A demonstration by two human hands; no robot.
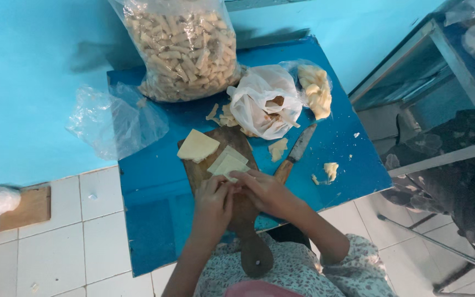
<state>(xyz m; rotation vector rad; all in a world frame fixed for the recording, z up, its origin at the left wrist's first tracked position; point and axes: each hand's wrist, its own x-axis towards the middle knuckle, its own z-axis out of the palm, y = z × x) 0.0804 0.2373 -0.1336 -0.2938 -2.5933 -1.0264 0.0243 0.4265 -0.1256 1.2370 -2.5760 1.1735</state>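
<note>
Both hands together over a wooden cutting board (237, 187) on the blue bench (155, 220): left hand (214, 201) and right hand (265, 191) with grip closed on a small pale dough piece (236, 177), beside flat dough squares (227, 163). Knife (295, 154) just right of board.

I saw a bright blue table (155, 220), pale yellow dough sheets (227, 163) on a brown board (237, 209), white floor tiles (78, 242), and floral sleeves (366, 264).
</note>
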